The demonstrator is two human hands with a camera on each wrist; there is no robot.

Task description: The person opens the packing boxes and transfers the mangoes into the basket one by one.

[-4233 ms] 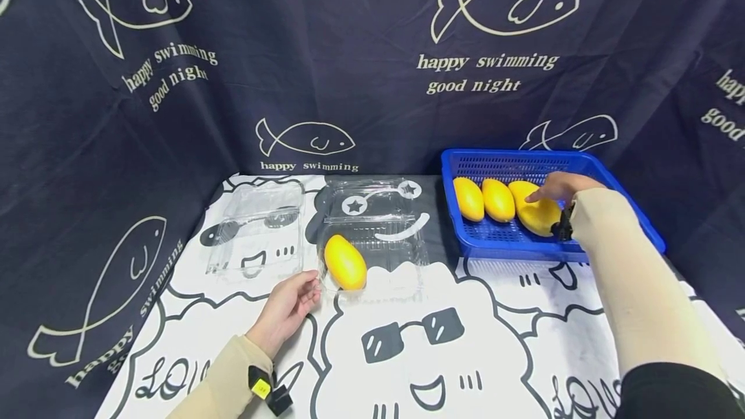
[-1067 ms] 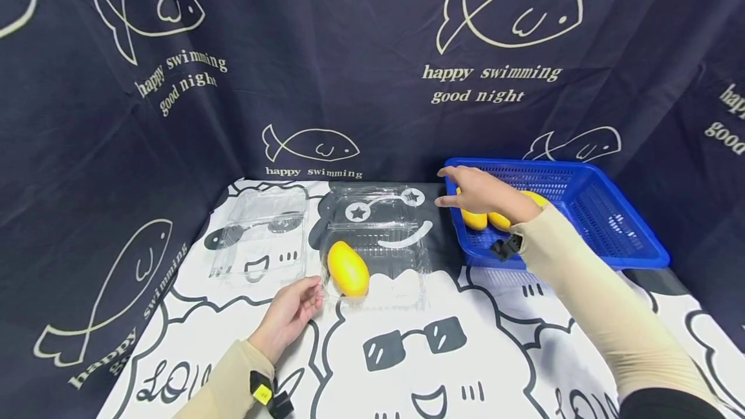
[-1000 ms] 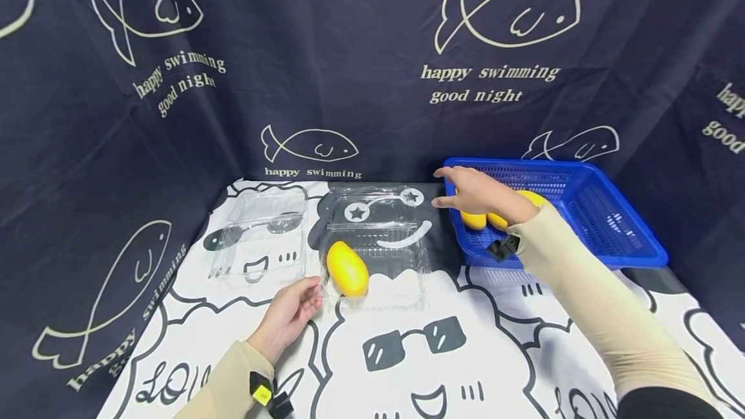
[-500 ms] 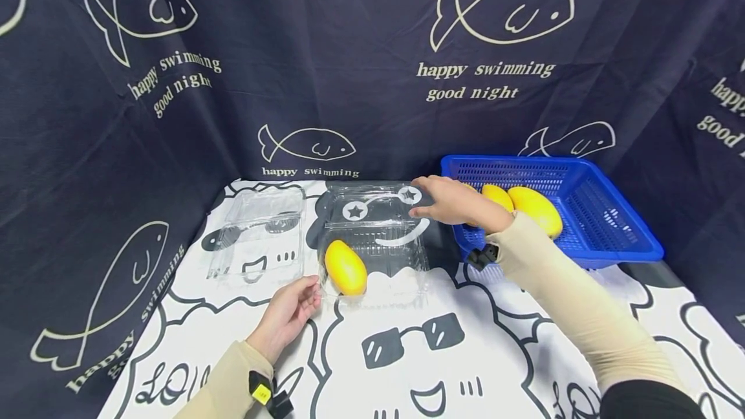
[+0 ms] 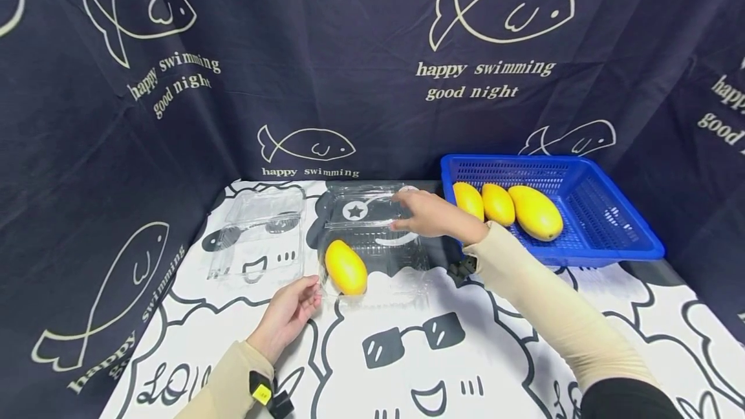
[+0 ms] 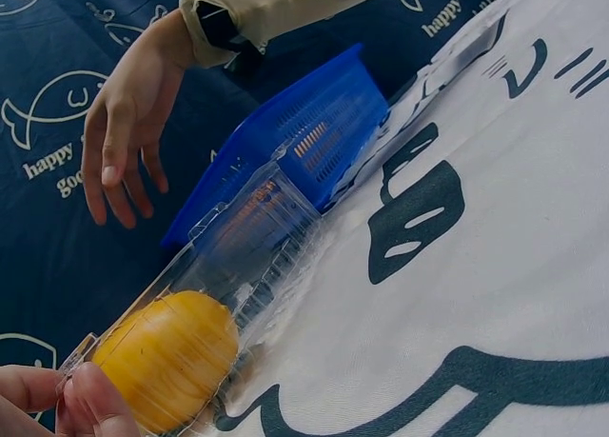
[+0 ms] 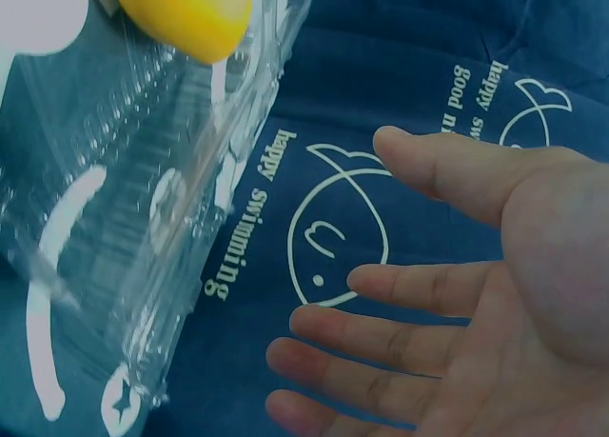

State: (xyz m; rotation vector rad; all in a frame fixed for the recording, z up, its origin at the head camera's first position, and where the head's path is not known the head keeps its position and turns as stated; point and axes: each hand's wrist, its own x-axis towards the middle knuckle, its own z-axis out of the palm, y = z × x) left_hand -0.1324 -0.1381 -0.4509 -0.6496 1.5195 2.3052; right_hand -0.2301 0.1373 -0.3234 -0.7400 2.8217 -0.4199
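A hinged clear plastic clamshell box (image 5: pixel 401 277) lies with its lid laid back on the table. One yellow mango (image 5: pixel 346 268) rests in the left part of its base. My left hand (image 5: pixel 289 312) pinches the box's near left rim between thumb and fingers, as the left wrist view (image 6: pixel 81 404) shows. With fingers spread and nothing in it, my right hand (image 5: pixel 427 213) hovers over the right side of the box near the hinge. Its bare palm (image 7: pixel 561 266) shows in the right wrist view.
Back right stands a blue perforated basket (image 5: pixel 617 257) with three mangoes (image 5: pixel 534 212) along its left and middle. A second clear clamshell (image 5: pixel 256 244) lies on the left. Dark fish-print cloth (image 5: pixel 372 70) hangs behind the patterned tablecloth (image 5: pixel 407 367).
My right hand has come from the mangoes in the basket leftward, out over the box, carrying nothing. My left hand has stayed at the rim; the mangoes look unmoved.
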